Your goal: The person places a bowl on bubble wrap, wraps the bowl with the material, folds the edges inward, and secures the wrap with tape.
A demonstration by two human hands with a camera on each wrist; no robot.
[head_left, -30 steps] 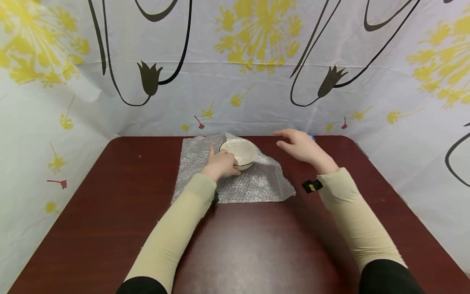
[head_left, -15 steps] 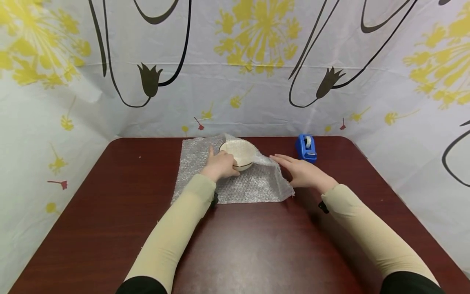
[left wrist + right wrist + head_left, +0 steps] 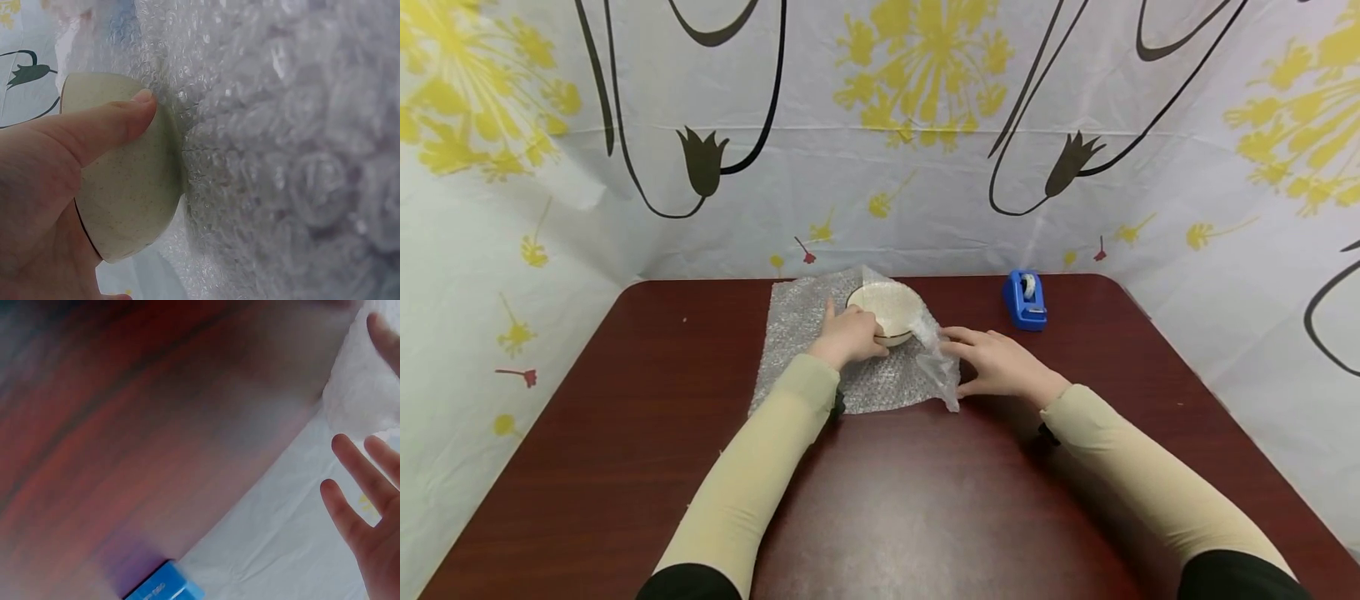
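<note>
A cream bowl [image 3: 128, 194] with a dark rim stands upright on a sheet of bubble wrap [image 3: 793, 333] near the table's far edge. My left hand [image 3: 847, 335] grips the bowl's near left side. In the left wrist view its thumb lies along the outer wall, while the other fingers go over the rim, mostly hidden. Part of the wrap's right side is lifted and folded over the bowl's right edge. At that raised flap, my right hand [image 3: 1003, 364] touches the wrap with spread, fairly straight fingers, as the right wrist view also shows.
On the back right of the dark red table [image 3: 917, 500] is a blue tape dispenser [image 3: 1025, 302], beyond the right hand. A pale curtain [image 3: 820, 192] with yellow and dark flower prints hangs behind the table and along both sides.
My right hand has come down from near the tape dispenser to the wrap's right edge and pushed it left toward the bowl. The left hand has stayed on the bowl.
</note>
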